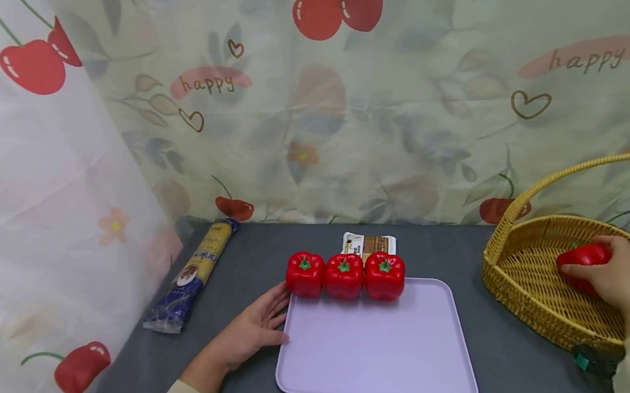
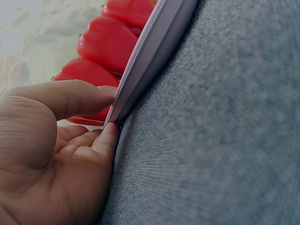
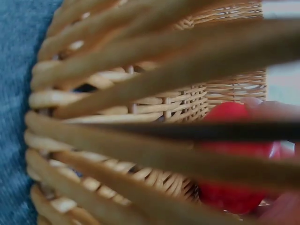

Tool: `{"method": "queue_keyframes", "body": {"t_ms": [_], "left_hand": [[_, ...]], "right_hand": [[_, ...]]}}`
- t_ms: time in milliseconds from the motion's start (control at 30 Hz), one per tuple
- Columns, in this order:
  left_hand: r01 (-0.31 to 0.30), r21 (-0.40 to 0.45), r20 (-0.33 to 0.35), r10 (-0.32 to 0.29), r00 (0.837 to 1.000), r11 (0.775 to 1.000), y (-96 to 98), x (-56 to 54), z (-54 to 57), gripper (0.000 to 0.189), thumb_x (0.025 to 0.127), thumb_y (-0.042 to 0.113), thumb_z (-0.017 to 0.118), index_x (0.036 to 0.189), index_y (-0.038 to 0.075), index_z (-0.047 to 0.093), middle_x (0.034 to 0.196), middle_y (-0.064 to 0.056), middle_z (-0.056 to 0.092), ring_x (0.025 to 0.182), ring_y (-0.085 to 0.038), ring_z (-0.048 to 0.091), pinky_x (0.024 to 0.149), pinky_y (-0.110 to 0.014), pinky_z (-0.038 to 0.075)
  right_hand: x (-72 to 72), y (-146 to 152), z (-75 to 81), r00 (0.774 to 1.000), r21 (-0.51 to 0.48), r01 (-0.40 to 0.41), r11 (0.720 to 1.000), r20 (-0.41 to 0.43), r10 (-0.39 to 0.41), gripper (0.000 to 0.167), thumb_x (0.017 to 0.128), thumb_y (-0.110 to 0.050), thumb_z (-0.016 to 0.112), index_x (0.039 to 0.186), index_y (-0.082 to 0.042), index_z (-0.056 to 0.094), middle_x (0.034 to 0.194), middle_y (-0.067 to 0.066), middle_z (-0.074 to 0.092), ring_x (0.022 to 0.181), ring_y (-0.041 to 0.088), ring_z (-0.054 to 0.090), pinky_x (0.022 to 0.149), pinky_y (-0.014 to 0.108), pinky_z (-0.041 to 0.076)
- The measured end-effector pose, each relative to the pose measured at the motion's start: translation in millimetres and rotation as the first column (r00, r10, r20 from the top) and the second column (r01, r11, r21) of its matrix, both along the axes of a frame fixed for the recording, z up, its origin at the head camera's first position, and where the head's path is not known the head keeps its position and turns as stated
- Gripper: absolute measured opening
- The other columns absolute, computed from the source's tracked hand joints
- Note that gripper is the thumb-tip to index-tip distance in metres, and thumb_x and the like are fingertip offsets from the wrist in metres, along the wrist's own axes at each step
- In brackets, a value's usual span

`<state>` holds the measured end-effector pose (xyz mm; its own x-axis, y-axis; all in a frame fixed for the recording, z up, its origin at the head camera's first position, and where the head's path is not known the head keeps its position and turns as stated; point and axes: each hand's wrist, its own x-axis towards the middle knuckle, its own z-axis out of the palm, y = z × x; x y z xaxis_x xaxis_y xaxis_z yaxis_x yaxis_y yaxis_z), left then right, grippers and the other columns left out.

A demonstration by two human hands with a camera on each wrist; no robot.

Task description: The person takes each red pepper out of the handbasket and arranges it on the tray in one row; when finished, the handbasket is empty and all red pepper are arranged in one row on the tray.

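Note:
Inside the wicker basket (image 1: 525,277) on the right, my right hand (image 1: 629,281) grips a red bell pepper (image 1: 581,261), fingers over its top and thumb at its near side. Blurred basket strands partly cover that pepper in the right wrist view. My left hand (image 1: 250,327) rests against the left edge of a pale lilac tray (image 1: 377,357), its fingers extended and the thumb touching the rim (image 2: 140,61). Three more red bell peppers stand in a row along the tray's back edge: a left one (image 1: 305,274), a middle one (image 1: 344,276) and a right one (image 1: 385,277).
A blue and yellow pasta packet (image 1: 193,277) lies left of the tray on the dark grey cloth (image 1: 513,369). Behind the peppers is a small flat brown and white packet (image 1: 370,245). The basket's tall handle (image 1: 588,167) arches over it. A cherry-printed curtain (image 1: 399,101) hangs behind.

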<state>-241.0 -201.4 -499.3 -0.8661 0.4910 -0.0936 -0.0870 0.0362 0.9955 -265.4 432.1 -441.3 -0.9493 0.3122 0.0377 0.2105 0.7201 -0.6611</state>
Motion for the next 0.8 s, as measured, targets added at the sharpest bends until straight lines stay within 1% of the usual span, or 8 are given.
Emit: {"method": "queue_keyframes", "body": {"t_ms": [100,267,433,533,667,733,767,800], "left_hand": [[0.0,0.0,0.003,0.0,1.0,1.0,-0.1,0.0,-0.2,0.105,0.091,-0.018,0.072,0.175,0.007,0.014,0.18,-0.011,0.017,0.164,-0.03,0.019,0.12,-0.033,0.038],[-0.001,-0.001,-0.001,0.001,1.0,1.0,0.1,0.1,0.0,0.104,0.091,-0.018,0.072,0.175,0.007,0.015,0.18,-0.012,0.017,0.164,-0.03,0.019,0.12,-0.033,0.038],[-0.004,0.002,0.0,0.004,1.0,1.0,-0.4,0.2,0.0,0.105,0.091,-0.019,0.072,0.175,0.007,0.014,0.18,-0.011,0.017,0.163,-0.03,0.019,0.119,-0.033,0.039],[-0.004,0.003,0.002,0.004,1.0,1.0,-0.6,0.2,0.0,0.106,0.091,-0.019,0.072,0.175,0.008,0.014,0.18,-0.011,0.016,0.163,-0.03,0.019,0.119,-0.033,0.039],[0.001,0.005,-0.001,-0.001,1.0,1.0,-0.5,0.6,0.3,0.105,0.091,-0.018,0.072,0.175,0.006,0.013,0.18,-0.014,0.015,0.164,-0.032,0.017,0.121,-0.035,0.037],[0.001,0.007,0.003,-0.001,1.0,1.0,-0.4,0.7,0.4,0.105,0.091,-0.018,0.072,0.175,0.006,0.014,0.18,-0.014,0.015,0.164,-0.032,0.017,0.121,-0.036,0.037],[0.0,0.006,0.004,0.0,1.0,1.0,-0.2,0.9,0.7,0.105,0.091,-0.018,0.072,0.175,0.006,0.013,0.18,-0.014,0.015,0.164,-0.032,0.017,0.121,-0.036,0.037],[-0.001,0.004,0.005,0.001,1.0,1.0,0.0,0.8,0.8,0.105,0.091,-0.018,0.072,0.175,0.006,0.013,0.18,-0.014,0.015,0.164,-0.032,0.017,0.121,-0.036,0.036]], "right_hand": [[1.9,-1.8,1.5,1.0,-0.017,-0.002,1.0,0.001,0.002,0.093,0.104,-0.029,0.073,0.16,0.018,0.016,0.145,0.055,0.024,0.125,0.071,0.036,0.093,0.08,0.047],[2.7,-6.1,4.6,0.999,-0.065,-0.009,0.998,-0.036,0.007,0.092,0.108,-0.036,0.068,0.161,0.018,0.016,0.15,0.053,0.026,0.127,0.07,0.037,0.096,0.08,0.047],[1.5,-11.5,9.7,0.997,-0.136,-0.009,0.991,-0.077,-0.002,0.093,0.11,-0.038,0.064,0.166,0.013,0.01,0.159,0.051,0.019,0.135,0.072,0.033,0.102,0.083,0.042],[1.5,-14.7,13.7,0.995,-0.191,-0.014,0.982,-0.101,-0.006,0.095,0.11,-0.04,0.062,0.168,0.009,0.005,0.166,0.047,0.012,0.142,0.072,0.026,0.105,0.084,0.038],[4.5,-19.0,19.0,0.991,-0.244,-0.004,0.97,-0.132,-0.03,0.095,0.11,-0.042,0.06,0.171,0.004,0.003,0.171,0.041,0.008,0.151,0.067,0.019,0.109,0.082,0.034],[7.8,-21.0,21.5,0.988,-0.253,0.009,0.967,-0.149,-0.049,0.094,0.11,-0.042,0.06,0.172,0.0,0.004,0.172,0.038,0.011,0.152,0.064,0.02,0.111,0.081,0.034],[9.8,-22.2,22.8,0.986,-0.252,0.018,0.968,-0.156,-0.059,0.093,0.11,-0.042,0.06,0.173,-0.001,0.005,0.172,0.037,0.013,0.153,0.062,0.021,0.112,0.079,0.035],[11.7,-23.0,24.1,0.984,-0.252,0.024,0.968,-0.166,-0.068,0.092,0.111,-0.042,0.06,0.173,-0.003,0.006,0.172,0.037,0.015,0.152,0.061,0.024,0.11,0.069,0.046]]}}
